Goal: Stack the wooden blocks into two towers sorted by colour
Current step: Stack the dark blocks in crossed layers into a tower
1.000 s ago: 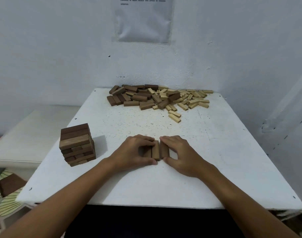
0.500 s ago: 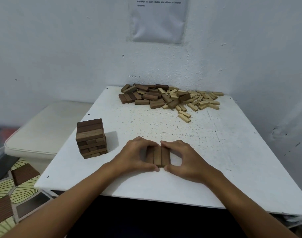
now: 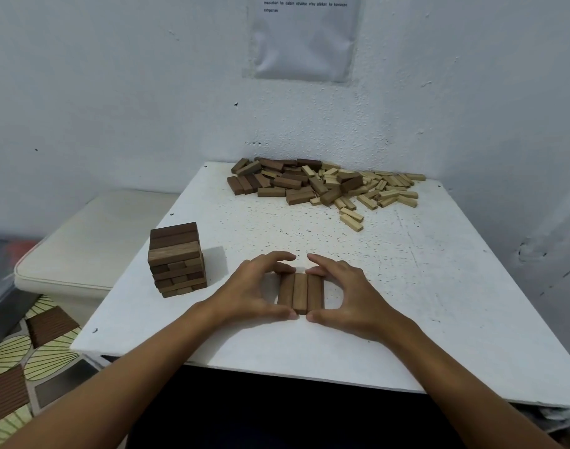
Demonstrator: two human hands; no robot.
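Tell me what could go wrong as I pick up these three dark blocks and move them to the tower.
1. Both hands, left hand and right hand, only pinch the row of three blocks at its ends; a loose grip might let the middle block drop out.
2. The dark tower stands near the table's left edge with uneven layers; a hard landing might topple it.

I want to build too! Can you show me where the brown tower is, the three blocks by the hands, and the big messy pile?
brown tower (image 3: 176, 259), head view, on its front face.
three blocks (image 3: 300, 292), head view, on the middle block's top.
messy pile (image 3: 322, 186), head view, on a block near its centre.
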